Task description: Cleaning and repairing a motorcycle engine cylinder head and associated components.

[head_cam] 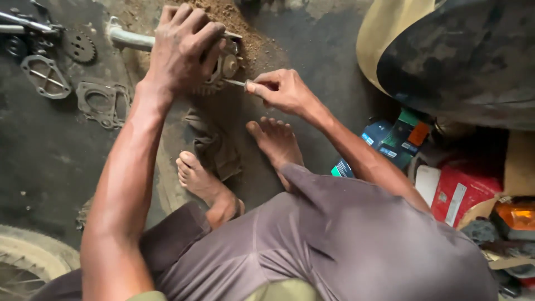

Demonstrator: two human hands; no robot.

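The left hand is clamped over a greasy grey metal engine part with a toothed sprocket edge, pressing it down on the dark oil-stained concrete floor at the far middle of the scene; the fingers wrap over its top so that most of it is hidden. A pale metal tube or lever sticks out from under that hand toward the left. The right hand is closed around a thin metal tool with a slim shaft, and the tip of the tool touches the right side of the engine part; what kind of tool it is cannot be told. Just behind the part lies a heap of brown sawdust or dirt. Nearer the person, two bare feet rest on the floor with a crumpled grey rag between them. At far left lie flat grey gaskets, a small dark gear wheel and other loose metal pieces. At right, a large dark curved body panel with a tan edge stands over small blue and green cartons and a red box. A spoked wheel rim shows at near left.
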